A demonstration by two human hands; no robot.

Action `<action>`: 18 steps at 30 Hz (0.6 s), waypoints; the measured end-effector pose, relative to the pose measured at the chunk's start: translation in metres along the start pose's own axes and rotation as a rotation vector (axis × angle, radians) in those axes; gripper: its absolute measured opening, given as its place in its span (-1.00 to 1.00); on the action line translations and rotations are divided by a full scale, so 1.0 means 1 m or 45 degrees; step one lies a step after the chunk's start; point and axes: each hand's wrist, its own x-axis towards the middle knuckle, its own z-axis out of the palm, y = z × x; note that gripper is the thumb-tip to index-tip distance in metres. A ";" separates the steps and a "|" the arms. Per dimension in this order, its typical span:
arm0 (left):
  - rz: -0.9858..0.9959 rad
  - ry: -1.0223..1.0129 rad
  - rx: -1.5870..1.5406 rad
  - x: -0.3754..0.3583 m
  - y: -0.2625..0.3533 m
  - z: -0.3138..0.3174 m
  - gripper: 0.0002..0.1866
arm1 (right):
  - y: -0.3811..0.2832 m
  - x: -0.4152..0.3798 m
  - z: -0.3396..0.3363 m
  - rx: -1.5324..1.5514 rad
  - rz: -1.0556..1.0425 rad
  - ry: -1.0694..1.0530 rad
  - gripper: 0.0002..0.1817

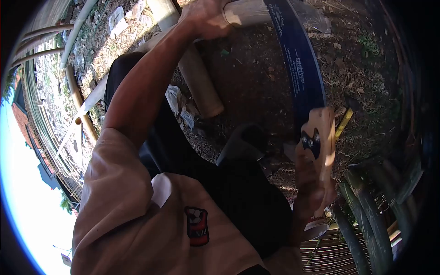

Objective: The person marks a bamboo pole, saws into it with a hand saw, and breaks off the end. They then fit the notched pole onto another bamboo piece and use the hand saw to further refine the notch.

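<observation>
A hand saw with a dark blue blade [298,59] and a pale wooden handle [326,133] is on the right side of the view. My right hand [310,183] is wrapped round that handle. Near the top, my left hand [208,18] grips a light bamboo pole [247,13]. The blade's far end crosses the pole to the right of my left hand, with its toothed edge facing left. How deep the teeth sit in the pole cannot be made out.
A thick bamboo piece [199,82] slants down toward my legs. My shoe [245,142] is on the dirt. Several green bamboo poles [366,211] lie at the lower right. A yellow piece [343,122] lies beside the handle. Plastic scraps [176,101] are near my knee.
</observation>
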 end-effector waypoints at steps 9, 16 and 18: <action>-0.049 -0.139 0.069 -0.018 0.021 -0.021 -0.31 | 0.001 0.015 0.014 0.077 0.161 0.000 -0.34; -0.113 0.016 0.059 -0.009 0.013 -0.002 -0.12 | 0.010 0.030 0.021 0.179 0.122 -0.036 -0.39; -0.123 0.000 0.008 -0.008 0.022 -0.012 -0.10 | -0.002 0.056 0.042 0.279 0.179 0.010 -0.52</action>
